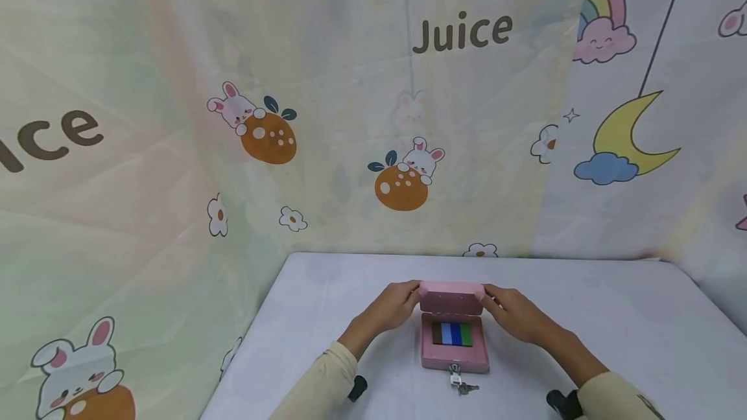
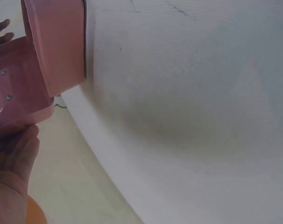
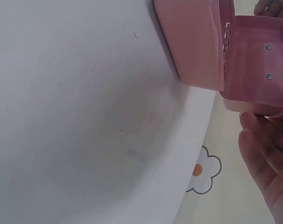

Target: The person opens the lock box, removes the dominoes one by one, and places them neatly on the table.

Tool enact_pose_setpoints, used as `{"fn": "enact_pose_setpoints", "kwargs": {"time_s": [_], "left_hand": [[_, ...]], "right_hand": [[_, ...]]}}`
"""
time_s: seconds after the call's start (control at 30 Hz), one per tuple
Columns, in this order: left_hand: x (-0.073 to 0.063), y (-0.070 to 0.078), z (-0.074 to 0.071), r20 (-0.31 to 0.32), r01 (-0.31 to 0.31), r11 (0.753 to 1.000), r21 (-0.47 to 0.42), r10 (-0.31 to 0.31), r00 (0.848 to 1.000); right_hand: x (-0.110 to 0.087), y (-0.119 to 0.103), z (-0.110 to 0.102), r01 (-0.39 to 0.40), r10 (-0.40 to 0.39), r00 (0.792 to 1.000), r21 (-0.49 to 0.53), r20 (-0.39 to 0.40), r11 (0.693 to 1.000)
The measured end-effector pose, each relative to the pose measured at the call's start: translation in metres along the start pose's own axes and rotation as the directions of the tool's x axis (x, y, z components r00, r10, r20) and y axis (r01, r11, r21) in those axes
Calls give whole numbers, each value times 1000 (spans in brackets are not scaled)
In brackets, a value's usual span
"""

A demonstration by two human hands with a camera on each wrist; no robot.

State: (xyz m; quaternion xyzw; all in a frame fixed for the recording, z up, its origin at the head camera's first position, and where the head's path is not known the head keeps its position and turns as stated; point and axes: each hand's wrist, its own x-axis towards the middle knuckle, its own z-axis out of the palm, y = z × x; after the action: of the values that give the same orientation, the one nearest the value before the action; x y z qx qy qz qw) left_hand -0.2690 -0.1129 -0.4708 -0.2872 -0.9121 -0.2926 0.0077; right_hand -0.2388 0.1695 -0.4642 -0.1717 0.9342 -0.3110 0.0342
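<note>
A small pink metal cash box (image 1: 455,360) sits on the white table with its hinged lid (image 1: 452,303) raised. My left hand (image 1: 392,306) holds the lid's left corner, while my right hand (image 1: 518,313) holds its right corner. Inside the box lie flat coloured pieces (image 1: 452,334) in brown, light blue, blue and green. A silver padlock (image 1: 455,378) hangs at the front, and keys (image 1: 468,389) lie beside it. Two rivets (image 3: 269,76) show on the lid's inner face in the right wrist view.
The white table (image 1: 338,277) reaches back to a printed cloth wall (image 1: 338,115) with rabbits and flowers. Black straps (image 1: 357,387) show at both sleeves. In the right wrist view a printed flower (image 3: 207,175) shows beyond the table edge.
</note>
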Motion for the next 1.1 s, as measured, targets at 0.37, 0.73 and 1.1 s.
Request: {"fn": "enact_pose_setpoints", "kwargs": {"time_s": [0.37, 0.73, 1.1], "left_hand": [[9, 0, -1, -15, 9, 1000, 19, -9, 1000], [12, -4, 1, -28, 21, 1000, -9, -21, 999], [11, -3, 2, -47, 27, 1000, -3, -27, 999]], "right_hand": [[5, 0, 2, -47, 48, 999, 42, -23, 998], [10, -4, -1, -75, 76, 997, 48, -18, 996], [9, -2, 1, -84, 85, 996, 65, -14, 994]]}}
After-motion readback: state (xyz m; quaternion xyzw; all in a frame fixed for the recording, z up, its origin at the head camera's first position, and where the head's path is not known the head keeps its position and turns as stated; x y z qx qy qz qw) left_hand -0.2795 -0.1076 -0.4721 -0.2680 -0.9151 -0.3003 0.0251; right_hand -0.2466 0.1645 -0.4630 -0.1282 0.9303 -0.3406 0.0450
